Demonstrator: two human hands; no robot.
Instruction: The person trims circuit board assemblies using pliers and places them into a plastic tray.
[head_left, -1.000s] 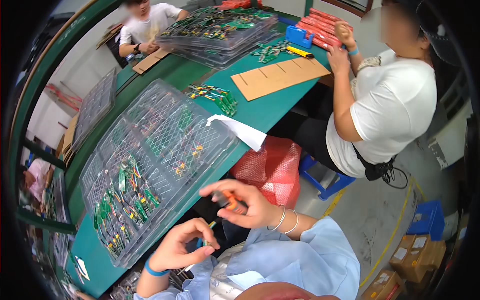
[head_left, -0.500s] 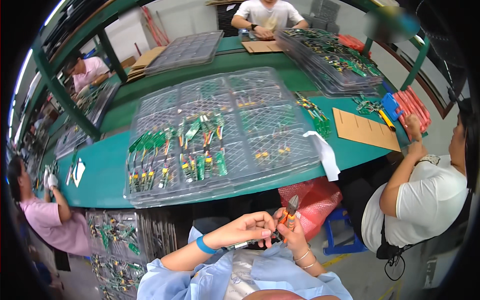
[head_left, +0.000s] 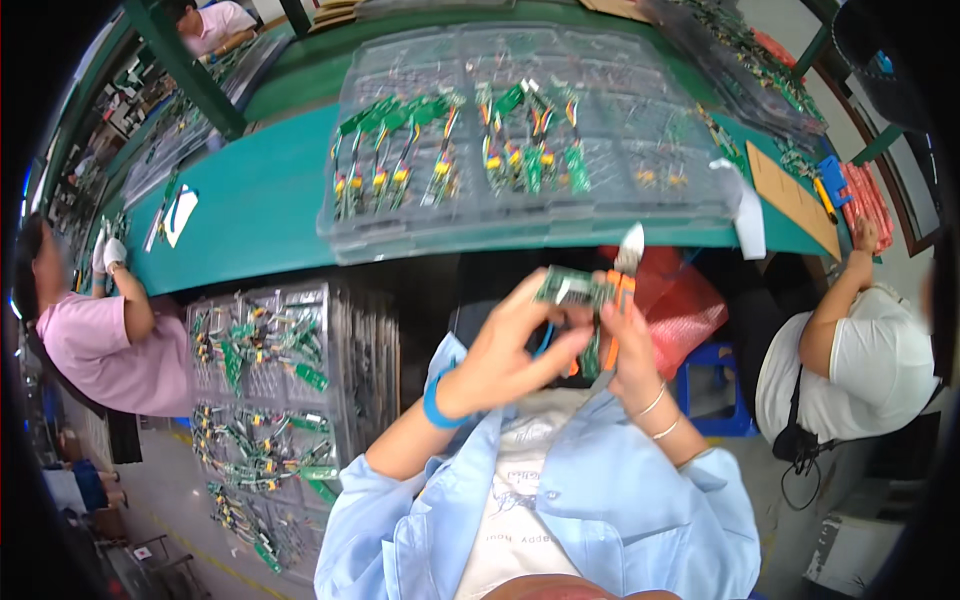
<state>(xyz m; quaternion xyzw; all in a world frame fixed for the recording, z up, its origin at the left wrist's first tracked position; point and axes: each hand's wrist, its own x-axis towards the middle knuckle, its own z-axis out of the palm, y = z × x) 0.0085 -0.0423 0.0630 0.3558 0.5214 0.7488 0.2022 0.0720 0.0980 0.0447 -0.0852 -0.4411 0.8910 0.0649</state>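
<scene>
In front of my chest, my left hand (head_left: 515, 355) pinches a small green circuit board (head_left: 574, 287) near its fingertips; its thumb points toward my right hand. A second green strip shows lower between the hands, but how it joins the board is hidden. My right hand (head_left: 634, 350) is wrapped round orange-handled cutting pliers (head_left: 620, 290), their metal jaws tilted up and away from me. Beyond my hands, a clear plastic compartment tray (head_left: 430, 222) rests on the green table, with rows of wired circuit boards (head_left: 400, 115) bearing yellow connectors.
An upright stack of trays (head_left: 345, 350) with more wired boards stands below the table on the left. Red bubble wrap (head_left: 680, 310) hangs by a blue stool (head_left: 715, 385). Brown cardboard (head_left: 790, 195) lies right of the tray. Other people sit on both sides and at far left.
The view has tilted down and shifted left, so the tray sits higher in it. My hands have risen toward the table edge, and the green board now shows plainly between them.
</scene>
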